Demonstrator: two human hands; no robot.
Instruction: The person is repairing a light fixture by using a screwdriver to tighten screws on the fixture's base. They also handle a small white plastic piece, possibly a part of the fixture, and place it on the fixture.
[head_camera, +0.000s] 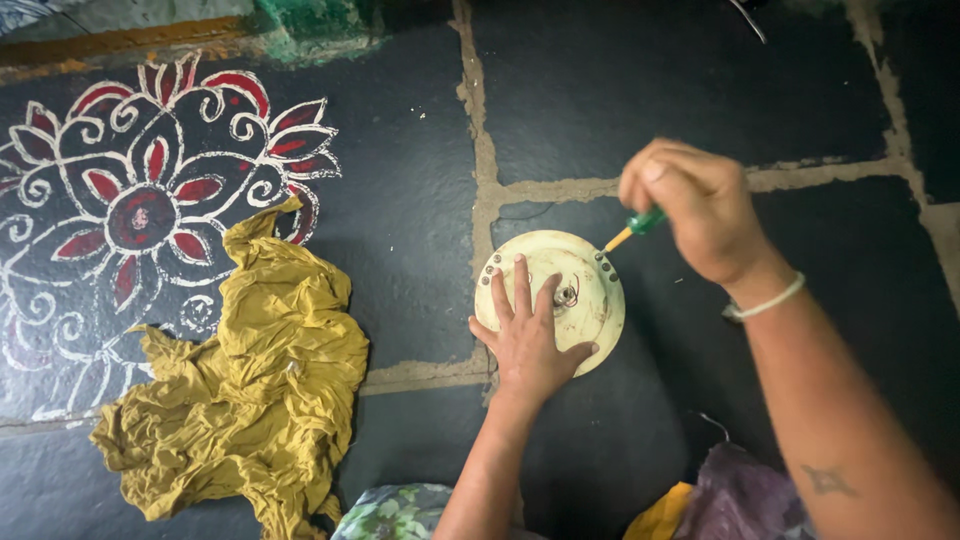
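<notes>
gripping screwdriver (640, 224) at cream disc (598, 318), left hand (527, 340) flat

Crumpled mustard cloth (245, 390) beside painted floor flower (140, 195)

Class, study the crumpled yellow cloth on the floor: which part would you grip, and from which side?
Probably grip the yellow cloth at its raised, pointed upper corner, coming from above. That fold sticks up off the floor, so fingers could pinch it.

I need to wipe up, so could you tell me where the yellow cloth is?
The cloth lies crumpled on the floor at lower left, left of the disc and below the painted flower.
</notes>
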